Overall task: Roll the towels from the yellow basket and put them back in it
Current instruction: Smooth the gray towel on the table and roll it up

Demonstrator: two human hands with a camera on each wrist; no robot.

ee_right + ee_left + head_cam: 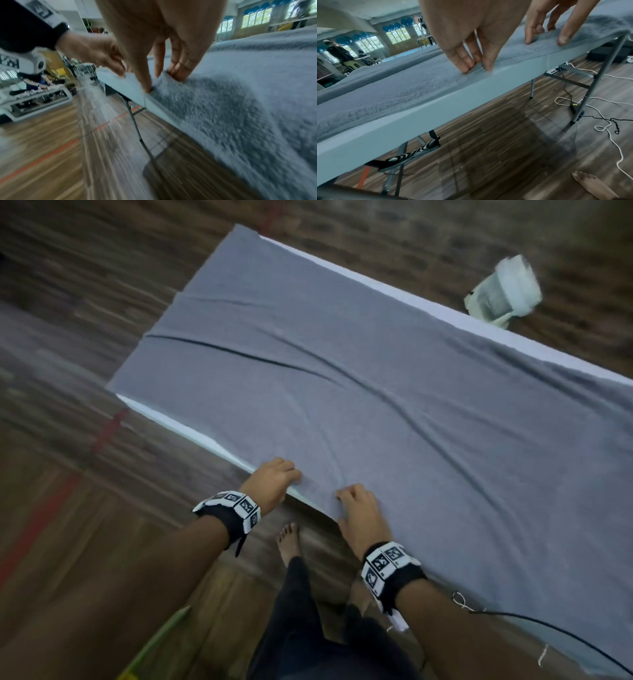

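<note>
- With the grey terry-cloth towel (359,378) spread flat over nearly the whole white folding bench (171,419), wrinkled but unrolled, judged as the very start of the rolling step.
- Left hand (274,482) at the near bench edge, about 7 o'clock of the towel's middle: fingertips (467,67) bent down and nipping the towel's hem against the bench rim.
- Right hand (363,517) just beside it, toward 6 o'clock: thumb (147,86) and bent fingers (178,73) pinching up a small fold of the same hem; that grip closed on cloth.
- Both hands close together, near the middle of the long near edge, not at a corner.
- Yellow basket only guessed at in a yellow-green sliver (154,642) at 7 o'clock on the wooden floor; too little shown to be sure.
- White plastic fan-like object (503,292) on the floor past the far edge, at 1 o'clock.
- Next, probably: lift or turn the pinched hem over evenly, either folding lengthwise or beginning a tight roll; spread the hands wider so the edge stays straight.
</note>
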